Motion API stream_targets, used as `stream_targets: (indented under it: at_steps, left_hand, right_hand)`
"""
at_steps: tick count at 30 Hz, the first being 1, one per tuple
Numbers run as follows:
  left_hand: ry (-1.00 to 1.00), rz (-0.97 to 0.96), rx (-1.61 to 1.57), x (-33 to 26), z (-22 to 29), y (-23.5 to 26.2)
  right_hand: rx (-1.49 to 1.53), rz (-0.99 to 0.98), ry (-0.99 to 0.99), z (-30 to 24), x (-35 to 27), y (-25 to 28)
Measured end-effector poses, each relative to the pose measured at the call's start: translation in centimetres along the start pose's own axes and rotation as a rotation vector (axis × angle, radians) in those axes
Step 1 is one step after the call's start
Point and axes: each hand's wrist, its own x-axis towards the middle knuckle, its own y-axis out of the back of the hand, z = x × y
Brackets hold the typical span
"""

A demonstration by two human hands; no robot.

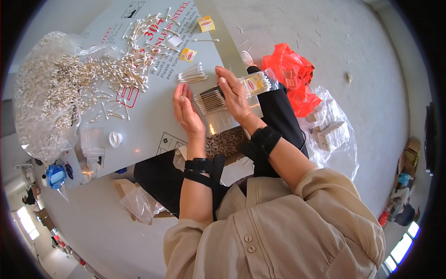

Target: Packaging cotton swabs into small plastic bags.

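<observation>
My left hand (pixel 188 111) stands on edge over the metal table, open, with its fingers loosely curved and nothing seen in them. Facing it, my right hand (pixel 234 95) is open too, fingers stretched forward. Between the palms lies a flat row of cotton swabs (pixel 210 102) with a dark piece along its far side; whether either palm touches it I cannot tell. A smaller bunch of cotton swabs (pixel 193 73) rests just beyond my fingertips. Right of my right hand is a clear pack of cotton swabs (pixel 256 84) with a yellow label, partly hidden by that hand.
A big clear bag (pixel 35 111) spills loose swabs (pixel 123 69) across the table's left. Yellow labels (pixel 187 55) lie farther off. A white round cap (pixel 115 139) sits near the front edge. Below are a box of swabs (pixel 225 143), a red bag (pixel 290 76) and a clear bag of packs (pixel 332 135).
</observation>
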Motion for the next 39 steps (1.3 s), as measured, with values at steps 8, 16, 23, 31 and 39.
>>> stream_targets:
  at_steps: [8,16,23,31,39]
  left_hand:
    - [-0.011,-0.010,0.001,0.3,-0.7,0.1]
    - [-0.038,0.001,0.039,0.2,-0.9,-0.4]
    - [-0.048,-0.033,0.181,-0.8,0.8,2.1]
    - [-0.370,-0.409,1.151,-3.2,4.3,4.6]
    - [-0.305,-0.556,1.399,-4.1,4.8,3.4]
  right_hand:
    - [-0.106,-0.129,-0.090,-0.5,-1.5,-0.6]
    - [-0.132,0.016,0.013,0.4,-1.7,-1.7]
    - [-0.012,-0.122,-0.100,0.8,0.0,0.9]
    - [-0.326,-0.107,-0.163,-3.1,-2.8,4.6]
    - [-0.629,-0.242,0.132,-3.3,-4.5,5.4]
